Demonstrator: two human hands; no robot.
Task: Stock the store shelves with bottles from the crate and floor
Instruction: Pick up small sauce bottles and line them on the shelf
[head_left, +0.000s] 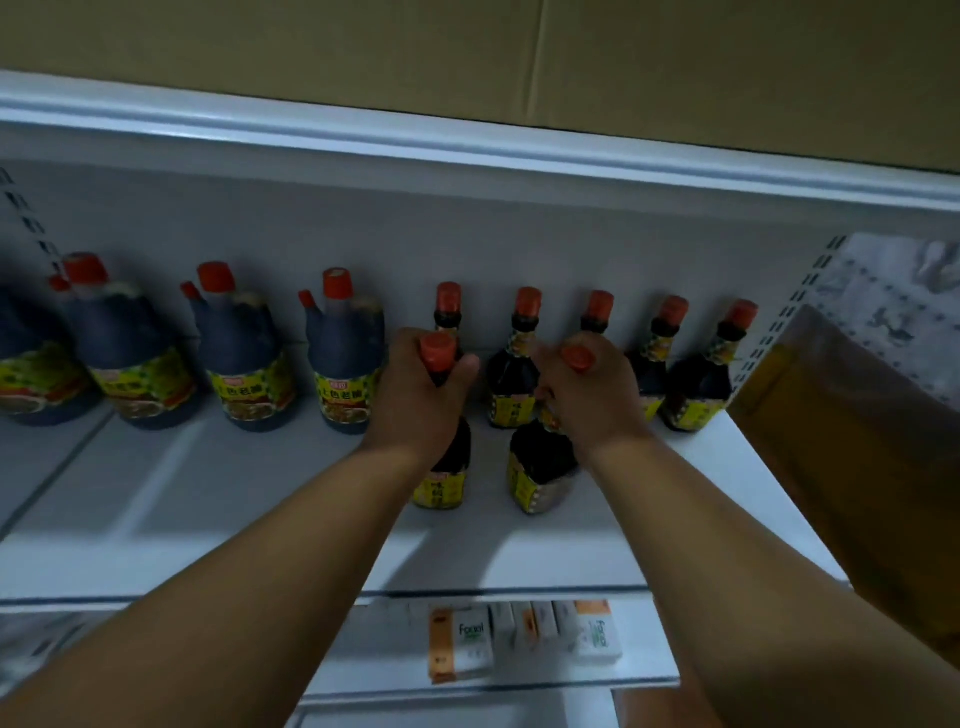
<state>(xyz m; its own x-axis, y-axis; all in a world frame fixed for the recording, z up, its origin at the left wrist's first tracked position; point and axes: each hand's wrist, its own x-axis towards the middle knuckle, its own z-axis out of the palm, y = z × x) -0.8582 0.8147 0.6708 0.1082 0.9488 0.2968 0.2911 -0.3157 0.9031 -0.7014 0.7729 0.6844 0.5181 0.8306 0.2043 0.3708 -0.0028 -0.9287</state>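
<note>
two dark bottles with red caps are held by their necks at the centre of the frame, one in each hand. the left hand (423, 395) is wrapped around the neck of the left bottle (441, 478), whose base rests on the white shelf (218, 499); its red cap stands above the curled fingers. the right hand (592, 395) is clenched around the neck of the right bottle (540, 467), which is tilted, its yellow label turned to the lower left and its base at or just above the shelf; whether it touches cannot be told. the two held bottles are seen side by side, slightly apart, in front of a back row.

in that back row (698, 384), five like bottles are stood upright along the rear wall, from the centre to the right of the frame. to the left of them, large jugs (345, 374) with red caps and yellow labels are lined up toward the left edge.

a cardboard box (467, 52) is seen on the upper shelf across the top of the frame. a brown board (857, 467) is leant at the right edge. small white and orange cartons (470, 642) are laid on the lower shelf at the bottom centre.
</note>
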